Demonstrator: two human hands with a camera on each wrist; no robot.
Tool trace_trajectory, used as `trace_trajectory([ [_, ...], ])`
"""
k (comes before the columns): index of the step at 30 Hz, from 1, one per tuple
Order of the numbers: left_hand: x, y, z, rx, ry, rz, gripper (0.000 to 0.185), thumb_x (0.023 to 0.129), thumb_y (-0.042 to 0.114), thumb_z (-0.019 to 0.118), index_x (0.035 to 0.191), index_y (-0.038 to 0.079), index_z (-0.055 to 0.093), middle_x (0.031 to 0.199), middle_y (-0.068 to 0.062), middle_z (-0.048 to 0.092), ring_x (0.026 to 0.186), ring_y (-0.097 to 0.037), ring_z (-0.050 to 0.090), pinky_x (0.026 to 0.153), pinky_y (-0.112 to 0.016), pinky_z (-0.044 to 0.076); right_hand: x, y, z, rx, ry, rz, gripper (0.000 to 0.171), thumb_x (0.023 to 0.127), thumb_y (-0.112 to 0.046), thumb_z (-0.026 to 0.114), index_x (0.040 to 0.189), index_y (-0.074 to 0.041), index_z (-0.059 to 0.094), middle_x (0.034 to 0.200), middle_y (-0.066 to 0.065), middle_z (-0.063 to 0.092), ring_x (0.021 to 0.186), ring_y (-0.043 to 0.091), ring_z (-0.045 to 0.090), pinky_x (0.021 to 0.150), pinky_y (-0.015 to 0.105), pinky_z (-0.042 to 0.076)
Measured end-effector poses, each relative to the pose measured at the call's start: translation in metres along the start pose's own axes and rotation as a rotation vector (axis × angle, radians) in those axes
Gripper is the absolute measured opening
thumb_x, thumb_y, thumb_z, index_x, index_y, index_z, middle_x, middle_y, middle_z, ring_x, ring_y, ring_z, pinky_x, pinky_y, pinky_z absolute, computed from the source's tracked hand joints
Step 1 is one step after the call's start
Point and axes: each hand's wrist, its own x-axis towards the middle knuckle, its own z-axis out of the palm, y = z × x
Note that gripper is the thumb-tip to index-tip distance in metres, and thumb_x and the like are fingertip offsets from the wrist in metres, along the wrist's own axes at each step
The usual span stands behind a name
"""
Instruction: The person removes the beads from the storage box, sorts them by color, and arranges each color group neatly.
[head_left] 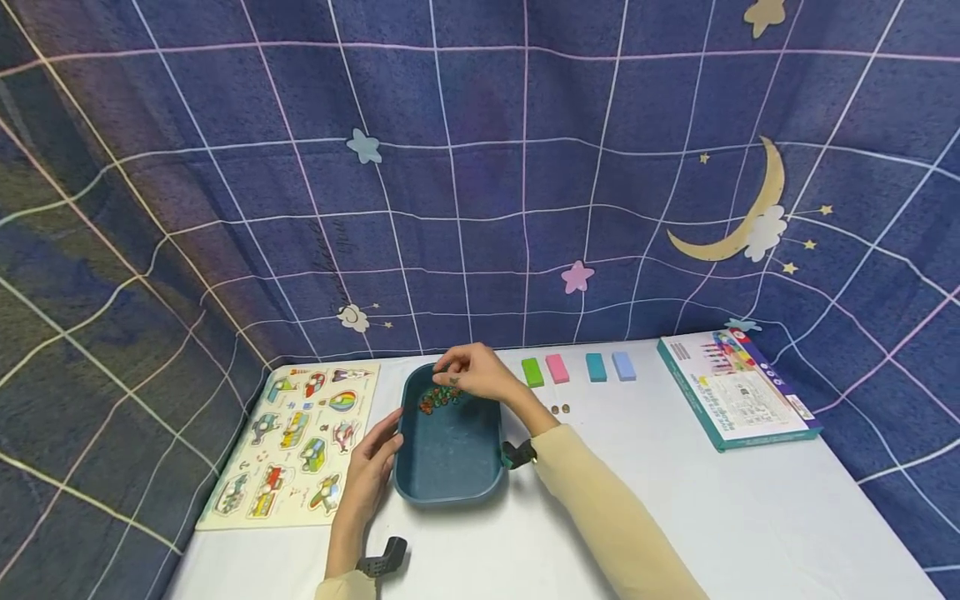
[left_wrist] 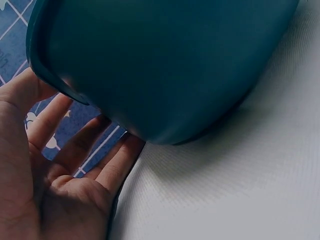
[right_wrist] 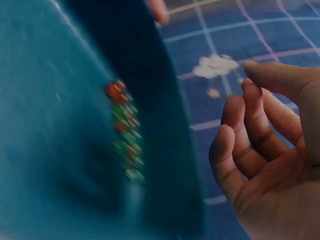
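Though near, bead pile [head_left: 441, 400] apart from right grip [head_left: 480, 373], inside tub [head_left: 448, 458].

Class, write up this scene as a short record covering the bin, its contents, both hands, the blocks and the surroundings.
Bin: dark teal, rounded corners
Contents: small green and orange-red beads, gathered toward the far end
Left hand: touches the bin's left side
Right hand: above the bin's far end, fingers bent; holding anything, unclear
Blocks: green block, pink block, teal block, light blue block, right of the bin
Left side: picture board
Right side: flat box
Table: white
Backdrop: dark blue curtain, star and moon decorations
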Motion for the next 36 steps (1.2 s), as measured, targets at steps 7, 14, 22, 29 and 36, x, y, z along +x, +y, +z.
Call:
trace_trajectory([
  [7,-0.001,0.002,-0.001,0.005,-0.008,0.005,0.051,0.105,0.018,0.063,0.154,0.013,0.054,0.163,-0.012,0.05,0.131,0.002,0.057,0.104,-0.01,0.049,0.017,0.011,0.043,-0.164,-0.016,0.115,0.01,0.093,-0.016,0.08,0.1,-0.011,0.083,0.074,0.005,0.074,0.055,0.005,0.056,0.054,0.019,0.047],
  [14,0.001,0.001,0.003,-0.014,-0.027,-0.001,0.051,0.105,0.016,0.062,0.155,0.011,0.053,0.164,-0.014,0.049,0.134,-0.003,0.057,0.105,-0.012,0.05,0.018,0.027,0.06,-0.194,-0.003,0.214,0.008,0.085,-0.01,0.088,0.092,-0.011,0.084,0.073,0.004,0.077,0.044,0.006,0.053,0.041,0.019,0.044],
  [22,0.002,0.002,0.002,-0.015,-0.023,0.007,0.05,0.105,0.014,0.061,0.154,0.012,0.054,0.164,-0.014,0.049,0.134,-0.007,0.057,0.103,-0.013,0.052,0.02,0.026,0.063,-0.336,-0.012,0.142,0.015,0.08,-0.016,0.093,0.093,-0.015,0.086,0.104,0.003,0.083,0.071,0.005,0.06,0.061,0.016,0.048],
  [29,0.0,0.001,0.001,-0.003,-0.015,-0.007,0.05,0.105,0.017,0.062,0.155,0.014,0.054,0.163,-0.013,0.05,0.134,-0.005,0.056,0.104,-0.011,0.05,0.015,0.02,0.047,-0.196,-0.052,0.104,0.012,0.092,-0.012,0.081,0.104,-0.011,0.085,0.079,0.008,0.079,0.051,0.005,0.057,0.048,0.018,0.046],
  [36,-0.001,0.001,0.0,-0.003,0.0,-0.02,0.05,0.105,0.018,0.062,0.154,0.016,0.055,0.163,-0.011,0.05,0.133,-0.005,0.056,0.103,-0.012,0.05,-0.007,0.009,-0.007,-0.109,0.014,0.089,0.017,0.095,-0.021,0.081,0.109,-0.012,0.083,0.072,0.01,0.071,0.051,0.006,0.05,0.049,0.021,0.042],
])
